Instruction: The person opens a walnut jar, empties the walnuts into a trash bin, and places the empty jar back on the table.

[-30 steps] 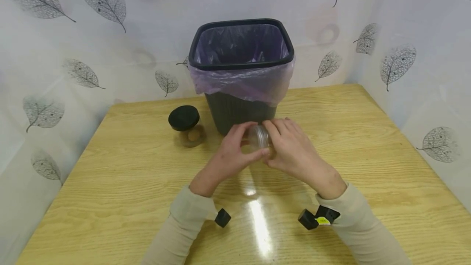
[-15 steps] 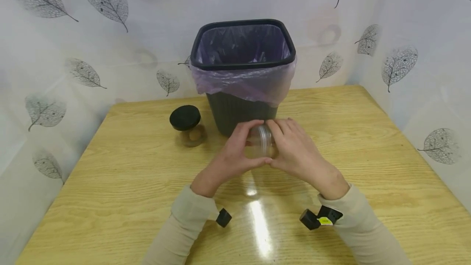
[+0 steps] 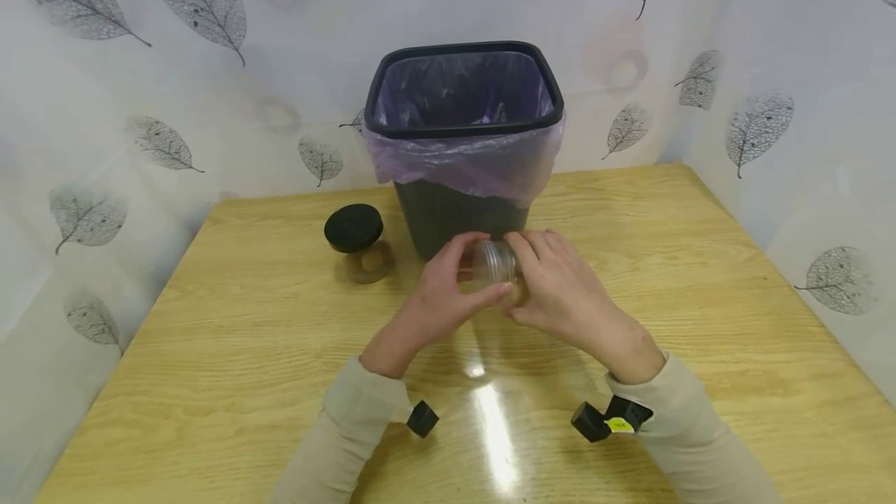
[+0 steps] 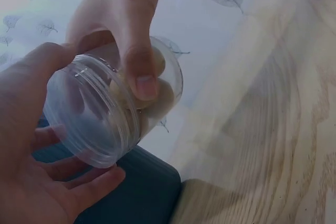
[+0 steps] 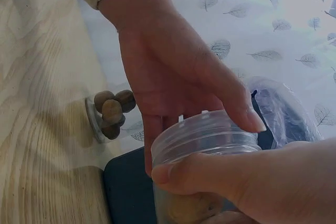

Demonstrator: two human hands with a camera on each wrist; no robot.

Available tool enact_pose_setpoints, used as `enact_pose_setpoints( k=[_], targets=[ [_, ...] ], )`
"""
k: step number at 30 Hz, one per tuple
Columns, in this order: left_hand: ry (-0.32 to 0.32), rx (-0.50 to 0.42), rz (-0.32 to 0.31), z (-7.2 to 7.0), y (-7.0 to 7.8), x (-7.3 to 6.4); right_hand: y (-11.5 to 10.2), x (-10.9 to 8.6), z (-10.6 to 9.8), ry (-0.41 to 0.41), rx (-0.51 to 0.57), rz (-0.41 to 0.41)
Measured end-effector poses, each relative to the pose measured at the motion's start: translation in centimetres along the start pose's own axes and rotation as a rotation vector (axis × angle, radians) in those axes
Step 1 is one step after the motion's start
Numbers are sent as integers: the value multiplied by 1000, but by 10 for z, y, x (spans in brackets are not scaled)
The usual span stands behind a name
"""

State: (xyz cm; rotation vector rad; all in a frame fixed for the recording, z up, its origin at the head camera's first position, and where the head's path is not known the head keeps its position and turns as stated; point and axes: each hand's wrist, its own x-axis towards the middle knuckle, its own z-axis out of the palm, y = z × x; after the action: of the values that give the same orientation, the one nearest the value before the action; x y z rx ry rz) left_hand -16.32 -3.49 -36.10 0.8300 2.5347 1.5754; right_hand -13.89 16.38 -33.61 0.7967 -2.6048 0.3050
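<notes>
A clear jar (image 3: 495, 263) is held on its side between both hands in front of the bin. Round brown things, perhaps walnuts, show through its wall. My left hand (image 3: 437, 298) curls thumb and fingers round the ridged clear lid (image 4: 84, 114), which faces left. Round the jar's body, my right hand (image 3: 563, 290) keeps its grip, the thumb lying along the wall in the left wrist view. The lid appears to sit on the jar; its exact fit is hard to tell. My right fingers partly hide the body.
A dark bin (image 3: 455, 216) lined with a purple bag (image 3: 465, 158) stands just behind my hands. Left of it is a second clear jar (image 3: 367, 261) with a black lid (image 3: 353, 228) and brown round things inside. The wooden table (image 3: 231, 348) meets a leaf-patterned backdrop.
Half a second ago my left hand shifted right along the lid, thumb close to the right hand; now it is back left, thumb turned up. The right hand still holds the jar.
</notes>
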Motion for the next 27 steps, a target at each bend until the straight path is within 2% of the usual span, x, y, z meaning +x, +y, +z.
enact_pose_setpoints(
  k=[4, 9, 12, 18, 27],
  targets=[
    [-1, -54, -68, -2, 0, 0, 2, -1, -2, -2, 6, 17],
    [-29, 5, -55, -7, -3, -2, 5, -3, -4, -14, 18, 31],
    [-60, 67, -42, -11, -3, -4, 7, -5, -4, -24, 36, 44],
    [-169, 223, -61, -21, -6, -9, 12, -8, -7, -15, 73, 69],
    [-232, 416, -59, -27, -19, -12, 22, -9, -19, -56, 89, 134]
  ],
)
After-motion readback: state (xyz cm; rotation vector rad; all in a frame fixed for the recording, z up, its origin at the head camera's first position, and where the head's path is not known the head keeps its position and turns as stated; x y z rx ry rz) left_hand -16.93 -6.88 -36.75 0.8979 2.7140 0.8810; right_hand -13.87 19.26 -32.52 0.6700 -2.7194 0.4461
